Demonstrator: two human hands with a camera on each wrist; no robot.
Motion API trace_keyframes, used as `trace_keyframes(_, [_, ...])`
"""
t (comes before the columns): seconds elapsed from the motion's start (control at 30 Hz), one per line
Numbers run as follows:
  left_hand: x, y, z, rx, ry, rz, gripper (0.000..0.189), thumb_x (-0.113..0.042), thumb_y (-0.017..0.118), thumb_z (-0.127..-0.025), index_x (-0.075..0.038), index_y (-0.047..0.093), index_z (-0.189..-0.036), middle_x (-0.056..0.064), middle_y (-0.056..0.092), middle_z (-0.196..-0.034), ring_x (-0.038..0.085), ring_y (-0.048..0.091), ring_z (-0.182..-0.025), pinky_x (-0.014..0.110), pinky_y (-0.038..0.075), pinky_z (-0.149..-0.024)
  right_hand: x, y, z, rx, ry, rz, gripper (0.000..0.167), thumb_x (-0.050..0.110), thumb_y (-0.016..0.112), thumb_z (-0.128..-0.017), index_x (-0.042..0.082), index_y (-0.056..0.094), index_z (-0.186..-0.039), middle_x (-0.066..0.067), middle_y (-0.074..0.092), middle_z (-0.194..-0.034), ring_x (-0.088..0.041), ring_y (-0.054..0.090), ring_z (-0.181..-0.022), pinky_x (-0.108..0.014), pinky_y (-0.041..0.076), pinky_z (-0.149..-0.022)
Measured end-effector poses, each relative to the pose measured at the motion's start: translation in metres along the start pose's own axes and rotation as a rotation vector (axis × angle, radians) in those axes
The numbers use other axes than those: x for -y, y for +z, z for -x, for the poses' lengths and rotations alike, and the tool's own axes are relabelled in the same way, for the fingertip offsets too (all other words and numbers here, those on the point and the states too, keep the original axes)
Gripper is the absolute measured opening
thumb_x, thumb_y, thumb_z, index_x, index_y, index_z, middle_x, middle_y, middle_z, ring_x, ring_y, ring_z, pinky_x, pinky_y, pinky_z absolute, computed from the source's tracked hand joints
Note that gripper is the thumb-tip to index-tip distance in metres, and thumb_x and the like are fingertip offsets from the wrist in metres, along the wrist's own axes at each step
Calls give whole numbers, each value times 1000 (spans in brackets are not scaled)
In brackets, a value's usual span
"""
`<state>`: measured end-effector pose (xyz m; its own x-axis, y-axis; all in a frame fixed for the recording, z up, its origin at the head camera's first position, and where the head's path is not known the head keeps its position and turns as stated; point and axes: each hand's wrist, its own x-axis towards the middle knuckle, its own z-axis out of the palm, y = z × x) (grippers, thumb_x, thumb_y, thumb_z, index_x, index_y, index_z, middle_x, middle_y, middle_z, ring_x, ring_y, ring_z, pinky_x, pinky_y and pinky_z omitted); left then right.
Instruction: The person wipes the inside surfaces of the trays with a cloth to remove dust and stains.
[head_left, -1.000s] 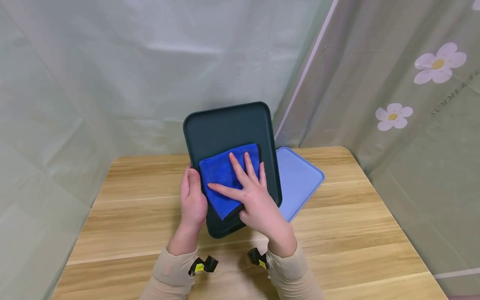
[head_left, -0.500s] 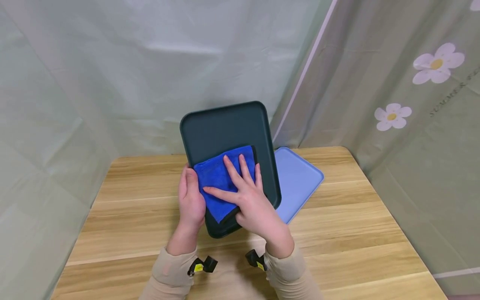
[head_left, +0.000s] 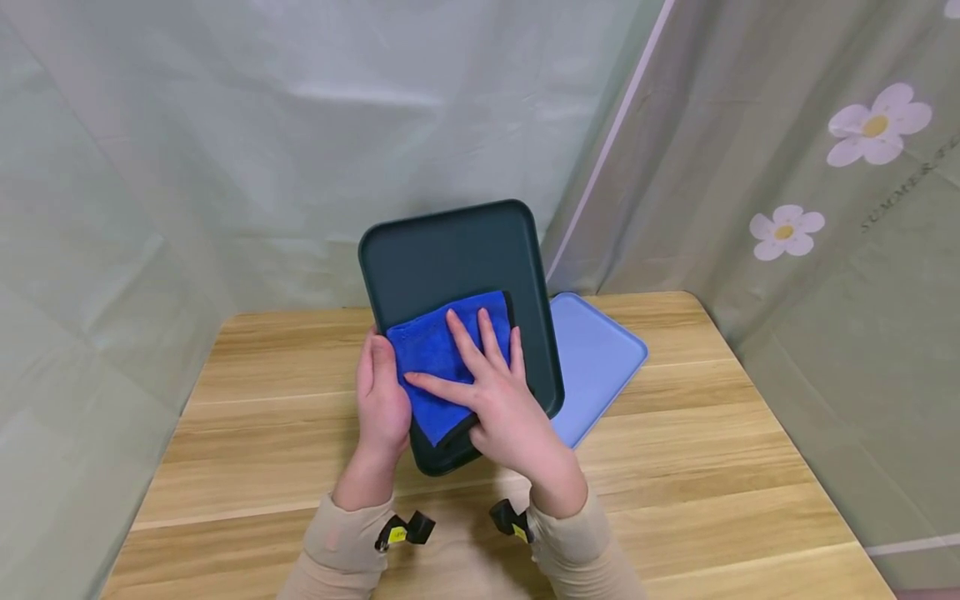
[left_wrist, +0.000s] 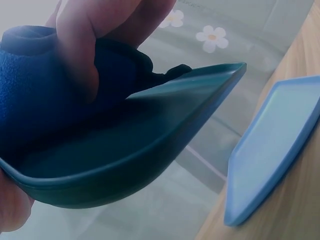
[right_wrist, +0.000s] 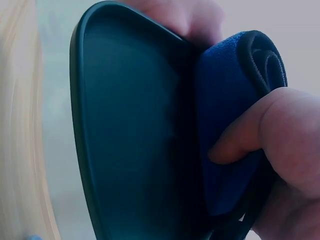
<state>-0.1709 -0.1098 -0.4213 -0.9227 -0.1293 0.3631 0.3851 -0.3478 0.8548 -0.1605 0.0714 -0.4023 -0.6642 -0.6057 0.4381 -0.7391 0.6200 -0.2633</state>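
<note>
A dark green rectangular tray point(head_left: 457, 258) is held up at a tilt, its far end higher, above the table. My left hand point(head_left: 384, 408) grips its left long edge, with the thumb along the rim. On the tray's inner face lies a folded blue cloth point(head_left: 427, 342) with black edging. My right hand point(head_left: 517, 417) presses on the cloth with straight, spread fingers. Seen from the right wrist, the cloth point(right_wrist: 222, 95) is folded in layers against the tray point(right_wrist: 130, 110), a digit pressing into it. In the left wrist view, the cloth point(left_wrist: 30, 95) stands thick over the tray's surface point(left_wrist: 115, 145).
A light blue tray point(head_left: 592, 358) lies on the wooden table point(head_left: 262, 433), to the right and partly hidden behind the green one. A pale curtain point(head_left: 300, 167) hangs behind the table, with printed flowers point(head_left: 783, 233) on the right side.
The right hand and the cloth have slid a little left over the tray, toward the left hand. The tray has shifted slightly left; in the last half second almost nothing moves.
</note>
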Motion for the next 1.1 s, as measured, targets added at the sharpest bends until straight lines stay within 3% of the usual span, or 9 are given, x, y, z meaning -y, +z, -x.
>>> trace_keyframes(0.23, [-1,-1,-1,-4,7,-13,59,-48,32,-116,-9,43,-159,13,58,-143,32,56,-130,36,51,-105,-5,-2,-1,1,20,-21,110,-23,67,-66,43,60,-153,0,-6,-180,-38,-15,-162,-79,-3,-119])
trace_keyframes(0.5, [-1,-1,-2,-67,6,-54,60,-44,33,-117,-4,41,-162,11,51,-158,24,42,-148,33,33,-123,-12,-7,2,-26,57,-45,112,-26,61,-64,43,61,-152,0,-3,-180,-37,-14,-162,-74,-7,-121])
trace_keyframes(1.1, [-3,-1,0,-88,-21,-53,62,-45,33,-117,-4,41,-161,10,54,-153,25,51,-137,31,43,-114,-28,-15,10,-55,125,-82,115,-29,54,-63,45,61,-151,3,-2,-180,-35,-13,-163,-73,-9,-122])
